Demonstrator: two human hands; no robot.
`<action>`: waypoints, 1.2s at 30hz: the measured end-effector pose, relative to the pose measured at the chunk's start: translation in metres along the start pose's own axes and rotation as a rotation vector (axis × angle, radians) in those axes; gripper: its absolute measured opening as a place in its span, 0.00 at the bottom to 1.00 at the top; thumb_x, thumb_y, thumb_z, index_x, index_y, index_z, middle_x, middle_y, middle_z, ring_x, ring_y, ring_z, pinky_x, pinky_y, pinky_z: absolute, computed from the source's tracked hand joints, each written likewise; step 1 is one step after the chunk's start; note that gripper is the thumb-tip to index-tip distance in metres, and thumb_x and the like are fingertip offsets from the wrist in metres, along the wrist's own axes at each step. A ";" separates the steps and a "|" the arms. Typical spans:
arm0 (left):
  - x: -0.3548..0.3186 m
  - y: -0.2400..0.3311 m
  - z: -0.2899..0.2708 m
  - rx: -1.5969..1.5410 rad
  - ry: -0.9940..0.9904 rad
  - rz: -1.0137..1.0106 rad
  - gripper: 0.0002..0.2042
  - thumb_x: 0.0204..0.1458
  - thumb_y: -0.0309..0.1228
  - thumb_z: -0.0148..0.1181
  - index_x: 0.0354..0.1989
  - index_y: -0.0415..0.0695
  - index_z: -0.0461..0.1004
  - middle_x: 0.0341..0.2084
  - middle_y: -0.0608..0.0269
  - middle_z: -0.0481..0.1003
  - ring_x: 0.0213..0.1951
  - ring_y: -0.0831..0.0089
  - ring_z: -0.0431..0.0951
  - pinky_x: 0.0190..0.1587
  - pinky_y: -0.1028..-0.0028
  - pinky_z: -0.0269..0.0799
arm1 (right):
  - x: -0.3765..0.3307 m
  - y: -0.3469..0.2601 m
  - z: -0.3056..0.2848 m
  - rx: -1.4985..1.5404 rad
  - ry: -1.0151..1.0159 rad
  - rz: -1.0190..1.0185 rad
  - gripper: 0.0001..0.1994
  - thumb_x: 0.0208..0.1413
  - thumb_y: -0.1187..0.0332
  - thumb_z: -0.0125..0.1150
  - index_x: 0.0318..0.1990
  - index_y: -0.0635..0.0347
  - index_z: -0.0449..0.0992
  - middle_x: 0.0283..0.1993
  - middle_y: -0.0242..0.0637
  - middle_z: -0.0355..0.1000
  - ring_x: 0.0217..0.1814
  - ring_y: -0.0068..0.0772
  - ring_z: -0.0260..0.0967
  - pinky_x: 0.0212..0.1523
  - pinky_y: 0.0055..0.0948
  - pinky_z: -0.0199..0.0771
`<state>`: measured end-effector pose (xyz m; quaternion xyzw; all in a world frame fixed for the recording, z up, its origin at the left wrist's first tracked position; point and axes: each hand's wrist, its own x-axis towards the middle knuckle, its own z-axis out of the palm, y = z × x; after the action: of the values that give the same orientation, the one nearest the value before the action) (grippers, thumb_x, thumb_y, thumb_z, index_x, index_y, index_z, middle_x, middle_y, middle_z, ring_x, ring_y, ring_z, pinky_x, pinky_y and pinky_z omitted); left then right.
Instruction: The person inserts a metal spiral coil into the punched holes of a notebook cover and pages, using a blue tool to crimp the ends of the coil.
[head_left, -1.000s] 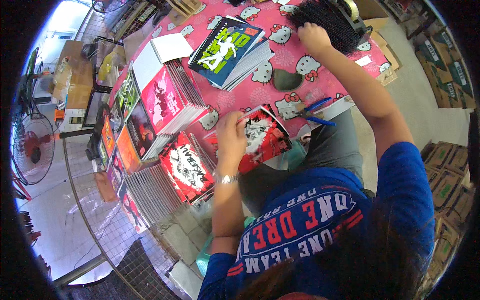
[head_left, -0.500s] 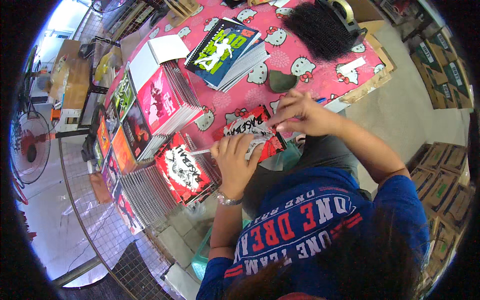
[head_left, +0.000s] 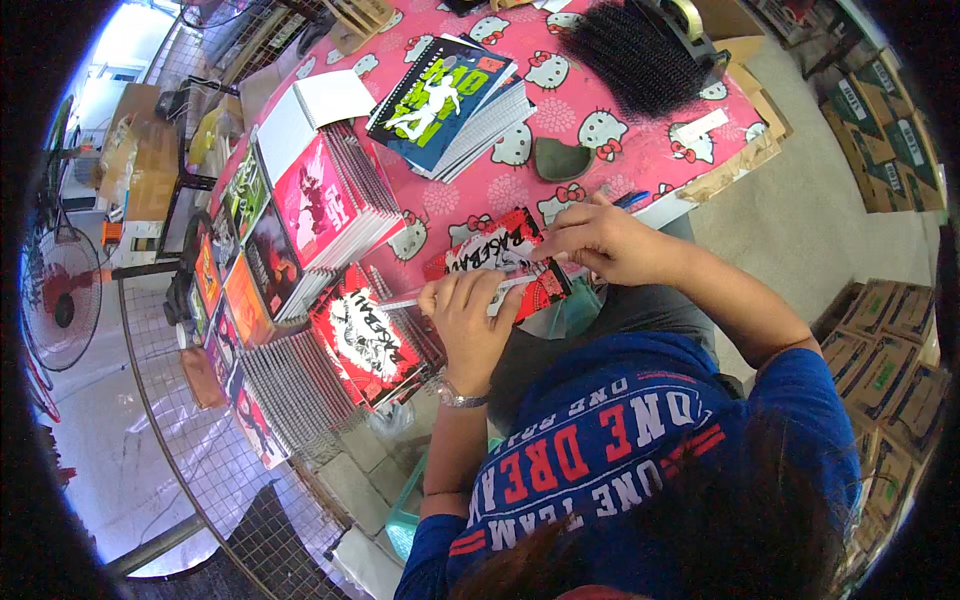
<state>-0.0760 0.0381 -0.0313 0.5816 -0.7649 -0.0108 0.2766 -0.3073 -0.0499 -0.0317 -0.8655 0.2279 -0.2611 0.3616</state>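
Note:
A red, white and black notebook [head_left: 552, 287] lies at the table's near edge, in front of my body. Across its cover runs a thin pale strip [head_left: 400, 302], which sticks out to the left. My left hand [head_left: 470, 315] rests over the cover, fingers curled on the strip and thumb set apart. At the notebook's right side, my right hand [head_left: 605, 243] has its fingers pinched low over the cover; what lies between them is hidden. Left of my left hand sits a pile of matching red notebooks [head_left: 365, 340].
Stacks of spiral notebooks [head_left: 315, 195] crowd the table's left side. Farther back are blue-covered notebooks [head_left: 440, 105], a green dish [head_left: 563, 160], black binding coils [head_left: 635, 60] and a tape roll [head_left: 685, 18]. A blue pen [head_left: 632, 199] lies beyond my right hand. Cartons [head_left: 880, 340] stand right.
My right hand has come down slightly and its fingers have drawn in closer over the notebook. More of the blue pen shows. My left hand has hardly moved.

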 end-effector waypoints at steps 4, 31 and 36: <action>-0.001 0.000 0.001 0.001 0.018 0.008 0.10 0.45 0.37 0.68 0.32 0.48 0.76 0.32 0.67 0.77 0.40 0.67 0.72 0.49 0.64 0.55 | 0.002 0.004 0.000 0.053 -0.045 -0.001 0.20 0.46 0.80 0.57 0.47 0.50 0.78 0.38 0.35 0.72 0.44 0.38 0.69 0.44 0.42 0.65; 0.001 0.015 0.017 0.148 -0.010 0.112 0.13 0.52 0.33 0.60 0.45 0.46 0.71 0.41 0.60 0.73 0.47 0.62 0.71 0.54 0.57 0.55 | 0.012 -0.032 0.003 -0.141 0.040 0.192 0.20 0.52 0.69 0.63 0.53 0.59 0.69 0.41 0.43 0.70 0.46 0.49 0.71 0.38 0.43 0.73; 0.002 0.020 0.008 0.104 -0.083 0.035 0.12 0.51 0.33 0.60 0.43 0.46 0.72 0.40 0.61 0.74 0.44 0.63 0.71 0.53 0.58 0.55 | 0.019 -0.045 -0.004 -0.099 -0.017 0.209 0.24 0.45 0.75 0.63 0.53 0.57 0.69 0.40 0.42 0.70 0.46 0.50 0.70 0.42 0.44 0.72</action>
<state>-0.0980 0.0405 -0.0307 0.5809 -0.7852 0.0095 0.2142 -0.2863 -0.0350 0.0098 -0.8561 0.3263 -0.2032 0.3454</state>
